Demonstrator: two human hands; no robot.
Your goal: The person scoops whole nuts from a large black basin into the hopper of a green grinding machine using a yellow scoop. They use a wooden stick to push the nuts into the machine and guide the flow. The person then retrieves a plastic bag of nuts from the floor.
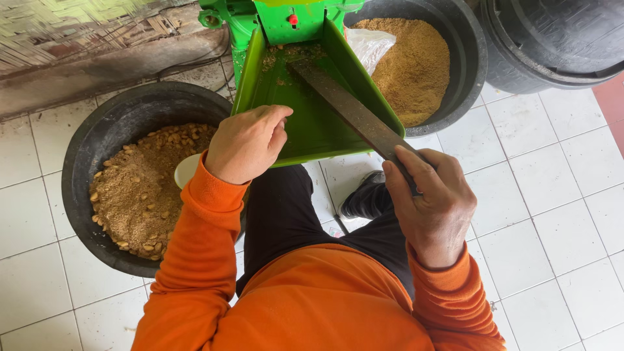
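Note:
A green machine hopper tray (312, 123) slopes toward me, with brown crumbs near its top. My right hand (432, 205) grips the near end of a long flat dark stick (354, 114), whose far end lies inside the tray. My left hand (247, 144) is closed on the tray's near left rim, and a small white bowl (186, 170) shows just beneath its wrist. I wear orange sleeves and dark trousers.
A black tub (84, 149) at left holds coarse brown meal mixed with peanuts. Another black tub (465, 58) at upper right holds fine ground meal and a plastic bag (369, 45). A third black tub (552, 45) stands far right. White floor tiles lie all around.

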